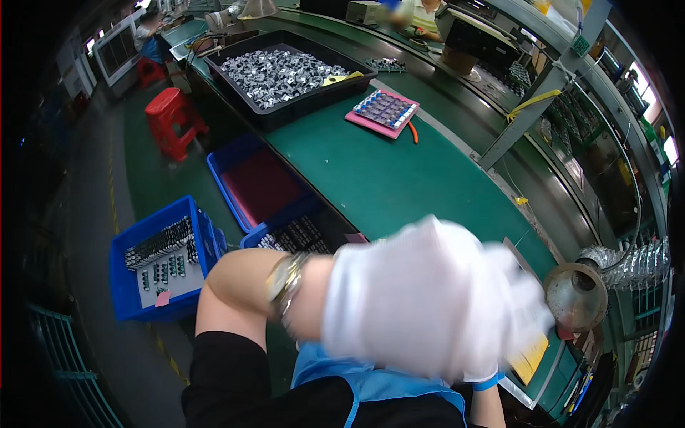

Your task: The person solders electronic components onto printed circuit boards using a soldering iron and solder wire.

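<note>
On the surface (378, 189), toward its far end, sits a tray (321, 103) with small parts (278, 75) heaped in it. Right of that, a panel (385, 108) lies on a pad (359, 124), a tool handle (414, 133) beside it. Down left of the surface, a bin (125, 289) holds components (160, 246); a stool (171, 118) stands behind. The worker's left hand (421, 299) is before the surface's near end, left of a hood (573, 303).

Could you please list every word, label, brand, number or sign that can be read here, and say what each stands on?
No text can be read here.
Wristwatch above the gloved left hand: no readable marks.
Yellow slip at the black tray: any writing too small.
Pink note in the blue bin: too small.
Yellow sheet at lower right: too unclear.
</note>
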`<action>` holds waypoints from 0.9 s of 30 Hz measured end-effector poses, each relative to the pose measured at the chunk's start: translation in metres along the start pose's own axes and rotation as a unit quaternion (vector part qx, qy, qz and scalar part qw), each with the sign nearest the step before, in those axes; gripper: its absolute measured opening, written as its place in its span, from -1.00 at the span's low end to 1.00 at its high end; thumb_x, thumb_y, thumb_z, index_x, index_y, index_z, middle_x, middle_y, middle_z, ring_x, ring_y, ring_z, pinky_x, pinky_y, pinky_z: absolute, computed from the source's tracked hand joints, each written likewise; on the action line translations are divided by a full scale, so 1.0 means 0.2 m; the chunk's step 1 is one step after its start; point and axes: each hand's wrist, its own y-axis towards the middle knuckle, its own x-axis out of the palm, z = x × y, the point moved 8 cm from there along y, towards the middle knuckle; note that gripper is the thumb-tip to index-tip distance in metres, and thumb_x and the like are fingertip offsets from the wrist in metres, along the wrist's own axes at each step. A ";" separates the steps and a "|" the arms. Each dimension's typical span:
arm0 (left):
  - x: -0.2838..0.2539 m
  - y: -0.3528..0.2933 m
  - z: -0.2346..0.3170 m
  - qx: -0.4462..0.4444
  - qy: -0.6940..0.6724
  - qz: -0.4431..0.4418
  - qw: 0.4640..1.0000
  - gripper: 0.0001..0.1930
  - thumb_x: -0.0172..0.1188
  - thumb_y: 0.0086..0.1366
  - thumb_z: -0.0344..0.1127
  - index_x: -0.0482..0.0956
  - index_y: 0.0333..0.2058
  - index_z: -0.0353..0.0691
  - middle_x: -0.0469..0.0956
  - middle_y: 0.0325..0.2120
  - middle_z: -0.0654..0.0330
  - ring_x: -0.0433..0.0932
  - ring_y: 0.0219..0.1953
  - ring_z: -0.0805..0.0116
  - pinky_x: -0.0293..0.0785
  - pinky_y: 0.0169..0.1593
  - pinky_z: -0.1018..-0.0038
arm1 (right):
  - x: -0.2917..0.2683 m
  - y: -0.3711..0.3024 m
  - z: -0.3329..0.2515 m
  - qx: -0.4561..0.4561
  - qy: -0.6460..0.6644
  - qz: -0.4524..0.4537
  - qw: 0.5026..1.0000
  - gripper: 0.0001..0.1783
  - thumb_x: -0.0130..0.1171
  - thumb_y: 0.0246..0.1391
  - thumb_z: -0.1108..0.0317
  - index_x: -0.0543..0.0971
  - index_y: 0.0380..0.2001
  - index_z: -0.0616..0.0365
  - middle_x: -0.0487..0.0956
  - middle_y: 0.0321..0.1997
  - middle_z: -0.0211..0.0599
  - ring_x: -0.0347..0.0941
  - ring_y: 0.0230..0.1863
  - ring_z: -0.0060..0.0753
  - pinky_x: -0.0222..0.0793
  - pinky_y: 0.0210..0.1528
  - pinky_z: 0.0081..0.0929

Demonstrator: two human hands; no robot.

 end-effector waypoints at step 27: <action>0.67 -0.81 -1.77 -0.643 0.214 -0.031 0.735 0.42 0.48 -0.27 0.36 -0.24 0.41 -0.09 -0.06 0.36 -0.18 0.03 0.32 -0.31 -0.10 0.36 -0.08 | 0.17 0.14 -0.70 -0.187 -0.380 0.014 0.906 -0.72 0.13 -0.05 0.55 0.61 -0.21 0.11 0.59 -0.46 -0.16 0.46 -0.42 -0.02 0.33 -0.32 -0.16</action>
